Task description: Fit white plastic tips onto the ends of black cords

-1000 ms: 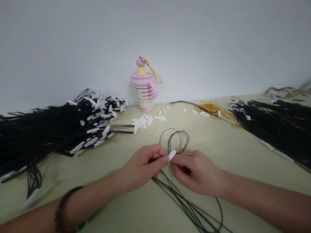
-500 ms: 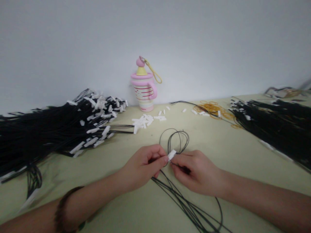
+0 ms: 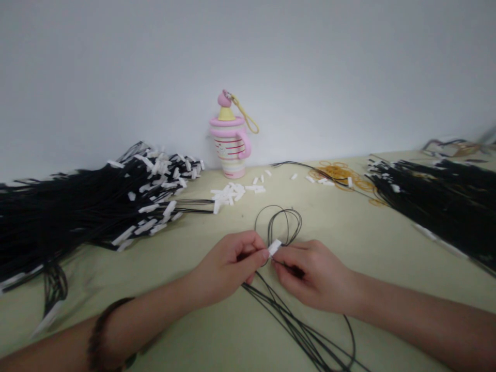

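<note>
A small white connector [image 3: 275, 247] is pinched between thumb and fingers of my left hand [image 3: 231, 267], at the middle of the table. Against its lower right side, my right hand [image 3: 313, 274] grips a thin black wire [image 3: 285, 266] with closed fingertips; the wire's end at the connector is too small to make out. Beyond both hands, some of the black wires curl in a loop [image 3: 298, 225]. The loose wire lengths [image 3: 289, 320] run from under my left hand toward the front edge of the view.
Black wires with white connectors [image 3: 77, 206] are heaped at left, and another dark bundle [image 3: 442, 201] lies at right. Loose white connectors [image 3: 228, 193] lie before a pink-lidded cup [image 3: 230, 147]. Yellow rubber bands [image 3: 341, 174] sit farther right. A wall [image 3: 329, 77] closes off the back.
</note>
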`<state>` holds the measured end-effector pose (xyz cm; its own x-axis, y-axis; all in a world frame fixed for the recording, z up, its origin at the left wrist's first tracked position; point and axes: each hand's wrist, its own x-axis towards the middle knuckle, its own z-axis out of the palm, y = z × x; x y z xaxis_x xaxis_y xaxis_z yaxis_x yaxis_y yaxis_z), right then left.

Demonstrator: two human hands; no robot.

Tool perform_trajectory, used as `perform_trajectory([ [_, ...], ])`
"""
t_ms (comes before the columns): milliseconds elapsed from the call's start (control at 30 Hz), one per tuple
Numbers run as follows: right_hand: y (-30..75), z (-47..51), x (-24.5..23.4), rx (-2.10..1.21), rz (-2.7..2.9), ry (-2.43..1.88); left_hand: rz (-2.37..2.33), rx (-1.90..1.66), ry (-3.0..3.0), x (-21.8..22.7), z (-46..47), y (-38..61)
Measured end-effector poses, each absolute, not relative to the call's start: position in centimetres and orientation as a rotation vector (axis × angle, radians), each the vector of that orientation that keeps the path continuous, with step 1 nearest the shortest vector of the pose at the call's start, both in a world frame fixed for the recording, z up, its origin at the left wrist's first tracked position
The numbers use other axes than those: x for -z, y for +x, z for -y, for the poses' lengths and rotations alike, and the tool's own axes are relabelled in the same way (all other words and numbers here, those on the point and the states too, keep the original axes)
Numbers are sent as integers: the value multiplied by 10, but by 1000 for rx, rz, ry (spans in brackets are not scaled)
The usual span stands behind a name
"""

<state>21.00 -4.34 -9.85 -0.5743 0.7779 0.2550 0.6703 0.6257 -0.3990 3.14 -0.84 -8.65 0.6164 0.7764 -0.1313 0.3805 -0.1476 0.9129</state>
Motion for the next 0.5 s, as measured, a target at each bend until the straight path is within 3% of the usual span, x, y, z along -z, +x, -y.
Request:
perform_trajectory([
  [500, 209, 43, 97, -361, 2437, -1146, -944, -459, 1770, 88, 8, 32],
])
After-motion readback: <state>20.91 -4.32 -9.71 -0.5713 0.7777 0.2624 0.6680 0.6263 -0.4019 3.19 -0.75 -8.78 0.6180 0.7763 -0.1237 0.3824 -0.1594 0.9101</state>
